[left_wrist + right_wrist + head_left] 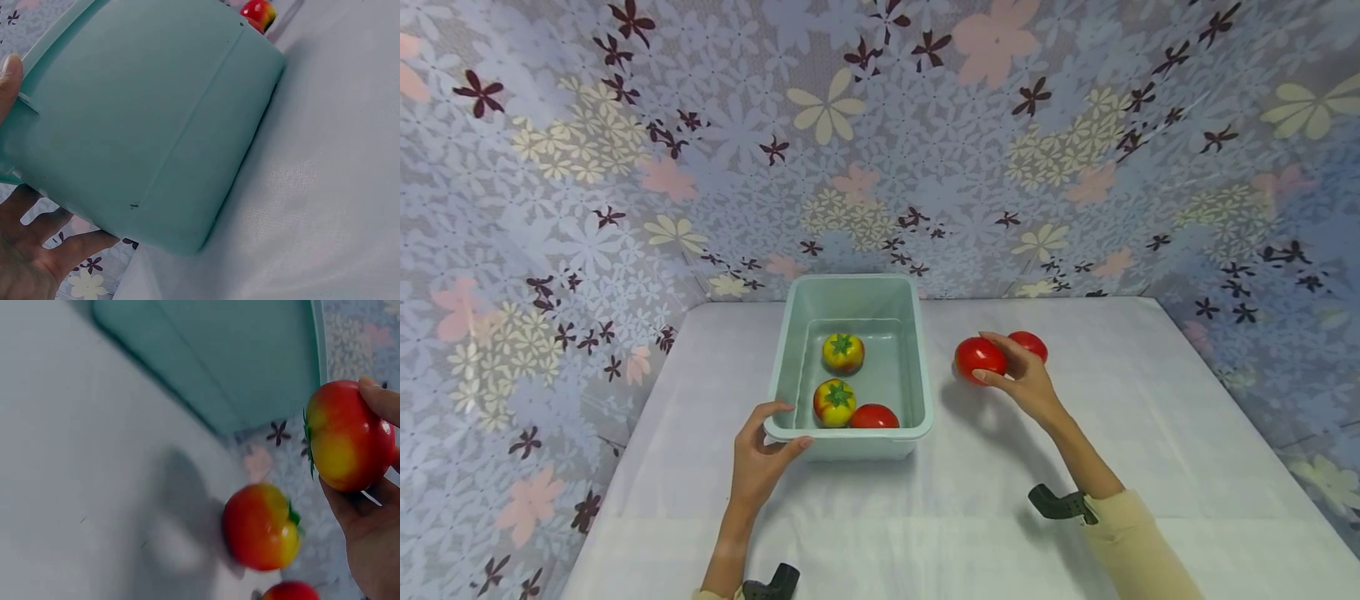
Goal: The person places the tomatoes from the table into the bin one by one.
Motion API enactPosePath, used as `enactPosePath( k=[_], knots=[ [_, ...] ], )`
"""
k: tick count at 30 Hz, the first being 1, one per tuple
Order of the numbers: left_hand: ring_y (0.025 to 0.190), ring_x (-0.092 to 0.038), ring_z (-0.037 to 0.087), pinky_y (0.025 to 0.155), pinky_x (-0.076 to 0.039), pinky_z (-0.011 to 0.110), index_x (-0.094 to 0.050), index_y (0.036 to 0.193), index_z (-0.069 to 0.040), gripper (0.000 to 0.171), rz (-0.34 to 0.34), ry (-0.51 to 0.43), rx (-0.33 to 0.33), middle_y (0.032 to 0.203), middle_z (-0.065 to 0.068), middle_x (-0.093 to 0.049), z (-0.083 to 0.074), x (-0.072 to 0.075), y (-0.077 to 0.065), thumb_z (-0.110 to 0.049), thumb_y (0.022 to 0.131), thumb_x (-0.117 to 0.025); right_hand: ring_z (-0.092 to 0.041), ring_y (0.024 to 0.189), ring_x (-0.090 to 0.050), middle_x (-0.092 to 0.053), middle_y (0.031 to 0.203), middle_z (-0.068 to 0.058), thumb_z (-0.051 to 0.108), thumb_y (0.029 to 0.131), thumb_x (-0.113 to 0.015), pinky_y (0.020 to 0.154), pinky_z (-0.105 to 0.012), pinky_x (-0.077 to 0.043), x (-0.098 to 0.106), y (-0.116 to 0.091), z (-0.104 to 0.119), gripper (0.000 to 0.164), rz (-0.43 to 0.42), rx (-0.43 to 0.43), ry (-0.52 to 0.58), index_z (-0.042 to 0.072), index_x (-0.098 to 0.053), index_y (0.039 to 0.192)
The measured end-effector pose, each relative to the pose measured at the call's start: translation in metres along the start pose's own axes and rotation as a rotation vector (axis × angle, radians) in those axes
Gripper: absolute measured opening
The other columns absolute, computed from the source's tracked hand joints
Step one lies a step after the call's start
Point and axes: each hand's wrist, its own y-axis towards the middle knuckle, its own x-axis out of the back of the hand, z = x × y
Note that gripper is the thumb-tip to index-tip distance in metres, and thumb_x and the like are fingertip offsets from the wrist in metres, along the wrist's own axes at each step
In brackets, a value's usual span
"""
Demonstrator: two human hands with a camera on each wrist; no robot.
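Observation:
In the head view, my left hand [757, 458] grips the near left corner of a pale green plastic bin [852, 446], its thumb at the front rim. Inside the bin lie two yellow-and-red tomatoes, one farther back [843, 353] and one nearer [834, 403], beside a red tomato [874, 416] partly hidden by the front rim. My right hand [1026, 379] holds another tomato [980, 358] between thumb and fingers, raised above the table right of the bin. The right wrist view shows this tomato [350, 437] as red and yellow with a green calyx.
Close behind the right hand, a red tomato [1030, 342] sits on the white-covered table [970, 533]. Two tomatoes show below the held one in the right wrist view, one whole [259, 526] and one cut by the frame edge [290, 592]. Flowered sheeting [925, 167] rises behind the table.

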Motion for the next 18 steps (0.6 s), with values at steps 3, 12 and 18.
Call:
enactPosePath(
  k=[3, 12, 18],
  knots=[
    [0.109, -0.059, 0.023, 0.068, -0.058, 0.025, -0.061, 0.112, 0.002, 0.046, -0.003, 0.004, 0.003, 0.116, 0.017, -0.059, -0.001, 0.0, 0.0, 0.013, 0.071, -0.078, -0.029, 0.125, -0.051, -0.05, 0.143, -0.018, 0.006, 0.088, -0.07, 0.092, -0.013, -0.047, -0.006, 0.008, 0.01, 0.057, 0.023, 0.024, 0.015, 0.004, -0.049, 0.141],
    [0.107, -0.059, 0.02, 0.068, -0.058, 0.025, -0.059, 0.112, 0.007, 0.046, -0.007, -0.007, -0.008, 0.116, 0.019, -0.059, -0.004, -0.001, 0.001, 0.015, 0.07, -0.077, -0.029, 0.123, -0.052, -0.05, 0.143, -0.015, 0.007, 0.089, -0.068, 0.091, -0.02, -0.051, -0.023, 0.024, 0.049, 0.059, 0.107, 0.059, 0.065, 0.008, -0.046, 0.144],
    [0.108, -0.059, 0.017, 0.068, -0.058, 0.022, -0.059, 0.112, 0.007, 0.046, -0.007, -0.023, -0.013, 0.116, 0.017, -0.059, -0.007, -0.002, 0.0, 0.017, 0.07, -0.076, -0.02, 0.118, -0.057, -0.052, 0.142, -0.016, 0.007, 0.089, -0.068, 0.092, -0.025, -0.053, -0.037, 0.031, 0.061, 0.059, 0.145, 0.069, 0.131, 0.01, -0.045, 0.144]
  ],
)
